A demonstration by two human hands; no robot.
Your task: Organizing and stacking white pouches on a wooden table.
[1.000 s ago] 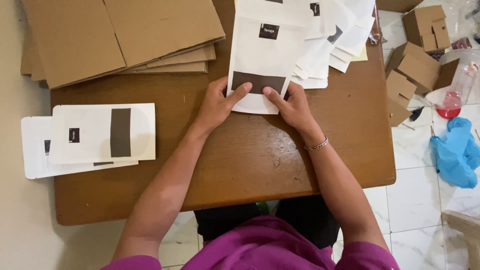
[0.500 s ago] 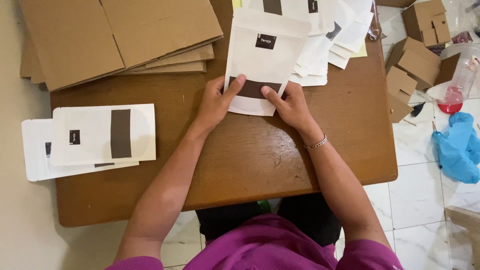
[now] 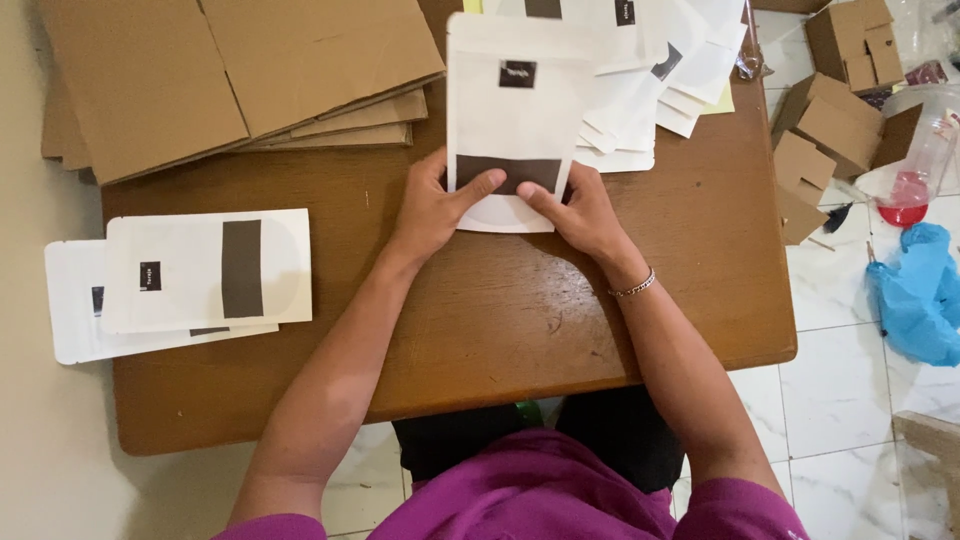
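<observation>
A white paper pouch [image 3: 515, 110] with a dark band and a small dark label lies on the brown wooden table [image 3: 480, 320]. My left hand [image 3: 435, 205] grips its lower left edge, thumb pressed on the dark band. My right hand [image 3: 575, 205] holds the lower right edge, thumb also on the band; a thin bracelet is on that wrist. Behind the pouch is a loose pile of similar white pouches [image 3: 660, 70].
Flattened cardboard sheets [image 3: 230, 75] are stacked at the table's far left. Two finished white pouches [image 3: 200, 275] lie at the left edge. On the tiled floor to the right are small cardboard boxes [image 3: 830, 120], a clear container with red liquid [image 3: 915, 170] and a blue plastic bag [image 3: 925, 290].
The pouch and both hands appear slightly farther from me on the table; my thumbs have drawn closer together on the dark band.
</observation>
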